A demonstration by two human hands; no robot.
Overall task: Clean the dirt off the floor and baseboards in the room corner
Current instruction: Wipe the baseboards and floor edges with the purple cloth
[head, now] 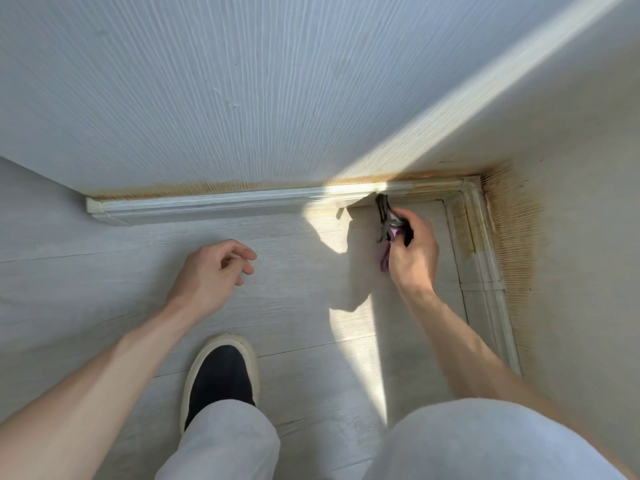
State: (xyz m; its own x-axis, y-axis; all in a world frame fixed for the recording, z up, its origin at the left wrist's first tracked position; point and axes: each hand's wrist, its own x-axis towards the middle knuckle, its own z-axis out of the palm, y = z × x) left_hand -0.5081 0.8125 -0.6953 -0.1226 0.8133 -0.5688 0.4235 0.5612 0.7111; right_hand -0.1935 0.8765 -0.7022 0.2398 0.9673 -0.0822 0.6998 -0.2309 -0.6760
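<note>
A small grey-bristled, purple-handled brush [387, 221] is gripped in the right hand [412, 252], bristles near the stained white plastic baseboard [426, 186]; the left hand [211, 271] hangs loosely curled, holding nothing. Short strokes along the yellowed corner [464, 216] over the pale wood-grain floor [294, 265] are advised.

Floor [104, 271]: pale matt wood-grain planks; baseboards [207, 202]: smooth, slightly glossy white moulded trim, brown-stained toward the corner; walls [242, 81]: finely ribbed matt covering; cloth [384, 216]: limp grey-and-purple fabric; shoe [221, 375]: dark matt textile, off-white rubbery rim.
</note>
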